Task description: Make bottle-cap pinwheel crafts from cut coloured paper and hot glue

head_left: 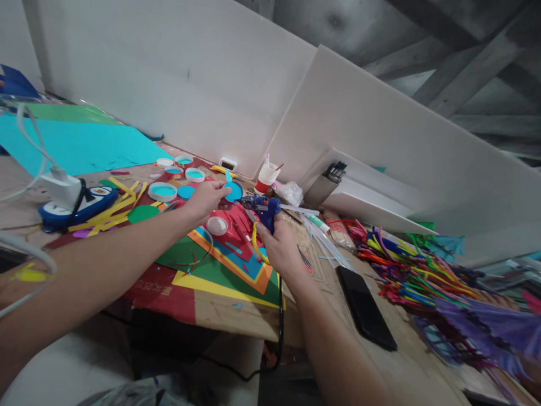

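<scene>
Between the fingers of my left hand (211,197) is a blue paper disc (234,193), with a small light-blue strip (229,176) standing at its top edge. My right hand (276,239) is wrapped round a blue glue gun (266,207); its nozzle points left, close to the disc, and whether they touch I cannot tell. A clear glue stick (299,209) sticks out of the gun's back. Below the hands lie a white round lid (217,226) and red paper (236,228) on layered coloured sheets.
Several round blue-lined lids (163,192) stand left of the hands. A red-and-white paper cup (267,176) is behind the gun. A black phone (366,307) and a heap of pipe cleaners (422,270) lie right. A power strip (80,206) sits left; the gun's black cord (281,321) drops over the table edge.
</scene>
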A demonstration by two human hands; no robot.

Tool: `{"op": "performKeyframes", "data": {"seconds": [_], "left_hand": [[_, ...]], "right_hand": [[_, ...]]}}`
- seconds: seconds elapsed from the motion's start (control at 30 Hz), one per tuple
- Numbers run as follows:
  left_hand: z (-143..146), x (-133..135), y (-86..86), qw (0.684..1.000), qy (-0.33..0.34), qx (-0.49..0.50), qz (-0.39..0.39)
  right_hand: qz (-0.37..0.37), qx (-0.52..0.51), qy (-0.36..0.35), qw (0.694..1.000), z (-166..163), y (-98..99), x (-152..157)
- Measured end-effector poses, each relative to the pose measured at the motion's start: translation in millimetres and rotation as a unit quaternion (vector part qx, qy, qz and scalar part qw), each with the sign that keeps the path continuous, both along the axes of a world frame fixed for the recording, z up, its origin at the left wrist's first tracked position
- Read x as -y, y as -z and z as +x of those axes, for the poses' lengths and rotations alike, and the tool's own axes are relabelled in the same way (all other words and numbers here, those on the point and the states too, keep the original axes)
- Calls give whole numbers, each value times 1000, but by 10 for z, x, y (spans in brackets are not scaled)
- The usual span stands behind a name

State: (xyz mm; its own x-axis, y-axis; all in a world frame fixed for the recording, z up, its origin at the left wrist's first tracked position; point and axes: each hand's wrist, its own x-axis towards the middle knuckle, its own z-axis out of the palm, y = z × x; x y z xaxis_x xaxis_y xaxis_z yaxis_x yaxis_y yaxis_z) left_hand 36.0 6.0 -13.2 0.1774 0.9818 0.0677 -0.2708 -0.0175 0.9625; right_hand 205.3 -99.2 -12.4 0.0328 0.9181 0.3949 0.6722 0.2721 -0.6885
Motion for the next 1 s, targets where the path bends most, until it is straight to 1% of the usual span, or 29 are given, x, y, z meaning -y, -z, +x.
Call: {"op": "performKeyframes", "data": {"seconds": [0.13, 0.3, 0.5, 0.67, 0.87, 0.93, 1.0], "left_hand": [[-2, -15, 21, 1000, 6, 4, 10], [2, -7, 13, 1000, 1, 2, 4], [-1, -2, 7, 1000, 6, 2, 4], [-4, 5, -7, 1000, 2, -3, 6], [-11, 7, -10, 999, -5, -23, 41], [-12, 1, -8, 998, -11, -34, 56], [-10, -8, -4, 997, -17, -39, 69]], "right_hand": [[22, -8, -6, 1000, 9, 9, -9], [8, -8, -9, 1000, 11, 12, -11], [16, 6, -4, 1000, 15, 2, -6], [15, 50, 19, 998, -17, -42, 40], [13, 132, 44, 990, -67, -60, 64], [26, 137, 36, 990, -73, -45, 60], [54, 131, 17, 990, -76, -30, 62]]}}
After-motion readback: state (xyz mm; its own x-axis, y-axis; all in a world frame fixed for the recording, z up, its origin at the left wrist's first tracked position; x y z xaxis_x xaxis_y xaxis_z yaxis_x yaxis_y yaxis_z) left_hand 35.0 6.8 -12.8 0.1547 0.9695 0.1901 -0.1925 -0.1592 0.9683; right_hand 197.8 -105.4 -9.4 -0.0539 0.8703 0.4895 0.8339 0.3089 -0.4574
